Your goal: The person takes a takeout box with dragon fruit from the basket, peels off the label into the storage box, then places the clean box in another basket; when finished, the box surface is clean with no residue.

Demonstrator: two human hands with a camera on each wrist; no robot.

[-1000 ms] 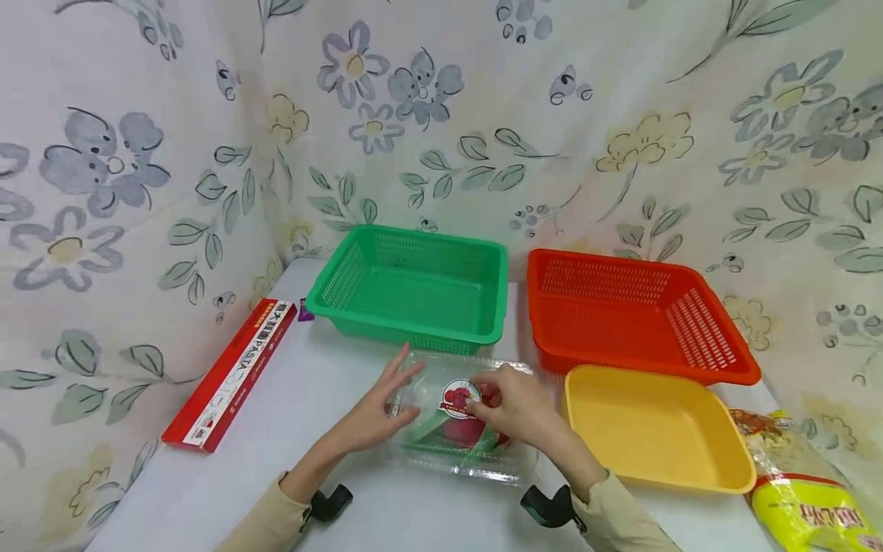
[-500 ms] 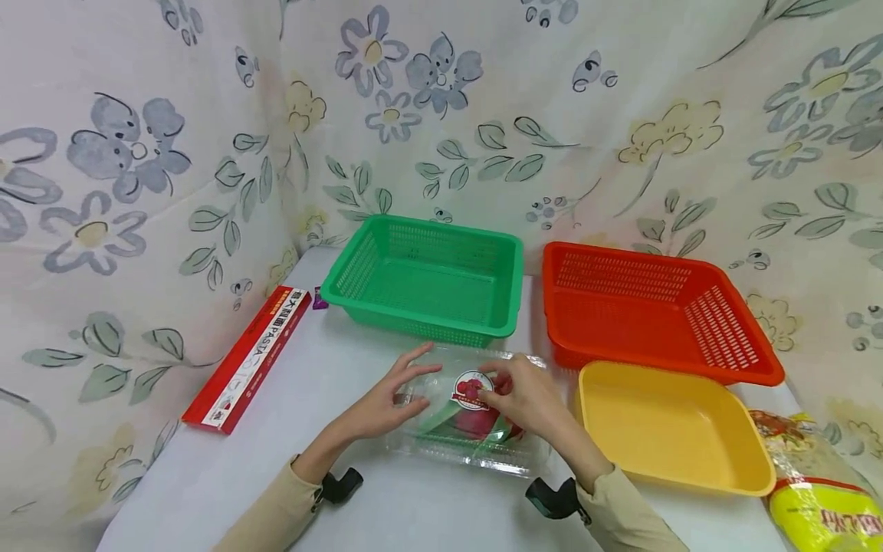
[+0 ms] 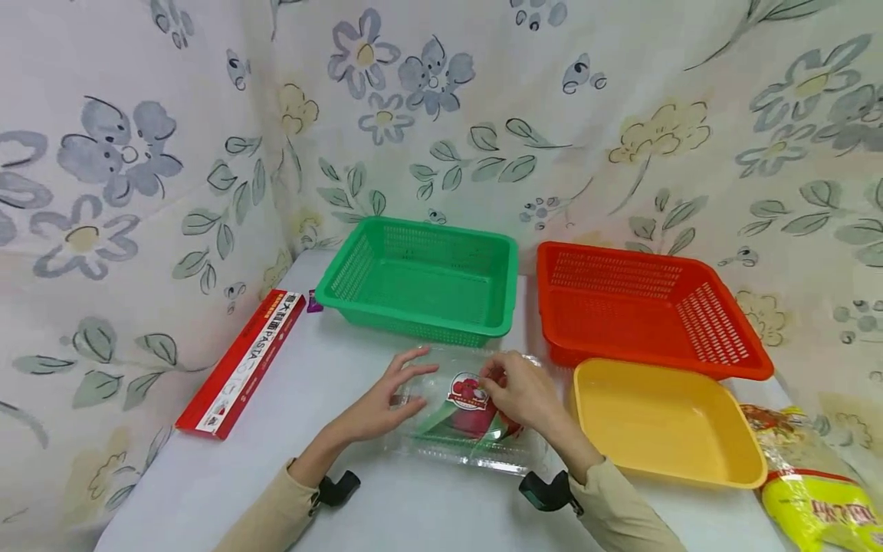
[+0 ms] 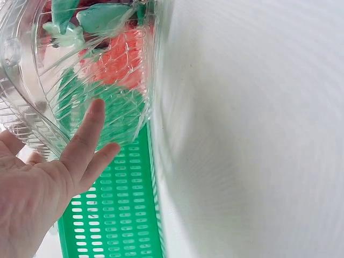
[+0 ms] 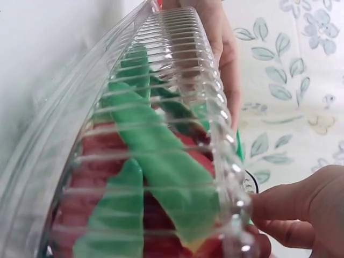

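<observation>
A clear plastic clamshell box (image 3: pixel 476 461) lies in front of the green basket, with red dragon fruit (image 3: pixel 472 423) showing inside, their green scales (image 5: pixel 161 161) seen through its ribbed wall. On its lid is a round red and white sticker (image 3: pixel 465 393). My right hand (image 3: pixel 520 392) has thumb and fingers curled together at the sticker's right edge, pinching it; in the right wrist view a sliver of its rim shows by the fingertips. My left hand (image 3: pixel 379 405) is beside the box's left side, fingers spread and fairly straight, overlapping the plastic in the left wrist view.
A green basket (image 3: pixel 414 326) stands behind the box, a red basket (image 3: pixel 566 354) at the back right, and a yellow tray (image 3: pixel 655 475) right of the box. A pasta box (image 3: pixel 241 364) lies at left, a small purple packet (image 3: pixel 313 301) behind it, a food bag (image 3: pixel 814 475) at far right.
The head view has shifted slightly. My right fingertips have moved a little at the sticker's right edge, which now looks more lifted. The left hand stays by the box.
</observation>
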